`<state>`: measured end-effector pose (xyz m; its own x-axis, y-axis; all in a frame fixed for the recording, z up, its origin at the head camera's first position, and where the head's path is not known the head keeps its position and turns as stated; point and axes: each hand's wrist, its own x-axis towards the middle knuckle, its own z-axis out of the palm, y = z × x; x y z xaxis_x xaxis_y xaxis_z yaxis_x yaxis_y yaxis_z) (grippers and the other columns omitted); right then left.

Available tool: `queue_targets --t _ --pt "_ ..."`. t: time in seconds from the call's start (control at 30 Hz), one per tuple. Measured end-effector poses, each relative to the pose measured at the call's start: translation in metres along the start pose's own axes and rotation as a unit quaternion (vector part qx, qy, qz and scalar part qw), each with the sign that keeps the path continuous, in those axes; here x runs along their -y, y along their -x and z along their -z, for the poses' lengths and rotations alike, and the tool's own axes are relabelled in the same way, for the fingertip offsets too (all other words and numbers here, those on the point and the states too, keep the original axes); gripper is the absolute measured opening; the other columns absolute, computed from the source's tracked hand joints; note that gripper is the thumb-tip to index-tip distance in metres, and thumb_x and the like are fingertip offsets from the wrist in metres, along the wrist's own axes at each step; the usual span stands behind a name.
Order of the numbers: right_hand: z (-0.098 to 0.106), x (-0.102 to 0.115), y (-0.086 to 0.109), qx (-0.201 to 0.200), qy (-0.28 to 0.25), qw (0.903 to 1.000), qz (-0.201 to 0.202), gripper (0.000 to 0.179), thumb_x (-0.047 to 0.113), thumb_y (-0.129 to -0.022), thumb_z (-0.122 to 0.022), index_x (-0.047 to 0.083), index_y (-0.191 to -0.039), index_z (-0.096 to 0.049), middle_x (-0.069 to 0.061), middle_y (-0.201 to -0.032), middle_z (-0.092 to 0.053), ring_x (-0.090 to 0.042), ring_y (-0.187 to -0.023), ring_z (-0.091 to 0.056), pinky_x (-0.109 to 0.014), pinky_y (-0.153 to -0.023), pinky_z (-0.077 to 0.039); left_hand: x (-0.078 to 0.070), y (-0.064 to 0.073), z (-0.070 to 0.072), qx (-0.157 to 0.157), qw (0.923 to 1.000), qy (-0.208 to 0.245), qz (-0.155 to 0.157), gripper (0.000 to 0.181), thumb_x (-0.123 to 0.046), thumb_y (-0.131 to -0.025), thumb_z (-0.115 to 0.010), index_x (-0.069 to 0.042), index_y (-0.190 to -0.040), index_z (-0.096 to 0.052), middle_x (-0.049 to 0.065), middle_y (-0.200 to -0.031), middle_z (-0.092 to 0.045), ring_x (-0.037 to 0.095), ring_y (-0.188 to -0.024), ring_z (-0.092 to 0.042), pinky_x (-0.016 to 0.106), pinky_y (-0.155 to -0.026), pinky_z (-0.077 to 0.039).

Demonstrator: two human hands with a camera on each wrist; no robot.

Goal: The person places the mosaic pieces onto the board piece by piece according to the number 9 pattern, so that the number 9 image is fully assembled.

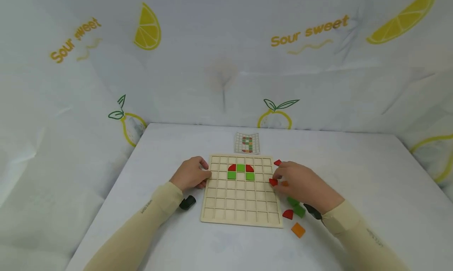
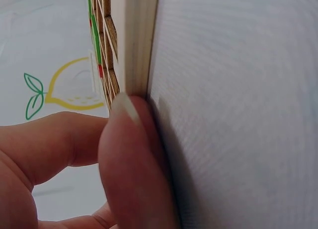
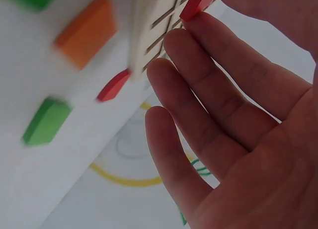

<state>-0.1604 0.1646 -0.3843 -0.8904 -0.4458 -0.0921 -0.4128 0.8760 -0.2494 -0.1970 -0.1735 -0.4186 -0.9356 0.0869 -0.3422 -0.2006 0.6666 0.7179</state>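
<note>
A square wooden grid board (image 1: 240,200) lies on the white table. In its upper cells sit red quarter-circle tiles (image 1: 249,168) and green square tiles (image 1: 241,168), forming an arch. My left hand (image 1: 190,172) holds the board's left edge; in the left wrist view a fingertip (image 2: 130,154) presses against the board's side (image 2: 134,45). At the right edge, my right hand (image 1: 301,183) pinches a red quarter-circle tile (image 1: 273,182) just over the board's rim. In the right wrist view that tile (image 3: 196,4) shows at the index fingertip, the other fingers spread beside it.
Behind the board lies a pattern card (image 1: 247,143) with a coloured grid figure. To the board's right are loose tiles: red ones (image 1: 288,214), green ones (image 1: 299,211) and orange ones (image 1: 298,230). A white cloth with lemon prints (image 1: 226,58) hangs behind the table.
</note>
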Motion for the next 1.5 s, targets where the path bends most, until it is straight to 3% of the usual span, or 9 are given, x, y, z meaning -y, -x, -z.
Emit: queue_targets --t 0.27,0.63,1.23,1.5 --pt "-0.007 0.027 -0.029 -0.003 -0.016 0.9996 0.025 0.017 0.026 -0.092 -0.086 0.014 -0.104 -0.082 0.006 -0.098 -0.069 -0.011 -0.091 -0.060 -0.034 -0.084 -0.058 -0.001 -0.004 -0.007 0.002 1.0000 0.004 -0.007 0.021 -0.016 -0.099 -0.071 -0.007 -0.117 -0.064 0.008 -0.078 -0.074 0.016 -0.063 -0.071 0.026 -0.061 -0.059" --pt "-0.022 0.060 -0.052 -0.002 0.003 0.9979 0.064 0.014 0.027 -0.094 -0.085 0.016 -0.103 -0.083 0.007 -0.096 -0.068 -0.012 -0.090 -0.061 -0.033 -0.085 -0.057 -0.004 -0.003 -0.009 0.001 0.9999 0.002 -0.014 0.020 -0.015 -0.098 -0.069 -0.007 -0.116 -0.064 0.007 -0.076 -0.075 0.015 -0.062 -0.070 0.025 -0.061 -0.059" --pt "-0.035 0.074 -0.061 -0.030 0.028 0.9943 0.099 0.015 0.024 -0.091 -0.086 0.019 -0.082 -0.075 0.008 -0.079 -0.057 -0.012 -0.073 -0.050 -0.028 -0.070 -0.047 0.000 -0.002 -0.005 -0.004 0.9999 -0.009 -0.013 0.021 -0.016 -0.099 -0.070 -0.006 -0.117 -0.065 0.007 -0.076 -0.075 0.015 -0.063 -0.071 0.026 -0.060 -0.060" --pt "-0.037 0.079 -0.067 -0.033 0.054 0.9923 0.107 0.018 0.027 -0.092 -0.086 0.019 -0.081 -0.074 0.006 -0.083 -0.062 -0.013 -0.077 -0.054 -0.033 -0.077 -0.053 0.002 0.000 0.000 -0.005 0.9999 -0.006 -0.011 0.020 -0.017 -0.100 -0.070 -0.006 -0.117 -0.065 0.007 -0.076 -0.075 0.015 -0.063 -0.071 0.026 -0.061 -0.060"
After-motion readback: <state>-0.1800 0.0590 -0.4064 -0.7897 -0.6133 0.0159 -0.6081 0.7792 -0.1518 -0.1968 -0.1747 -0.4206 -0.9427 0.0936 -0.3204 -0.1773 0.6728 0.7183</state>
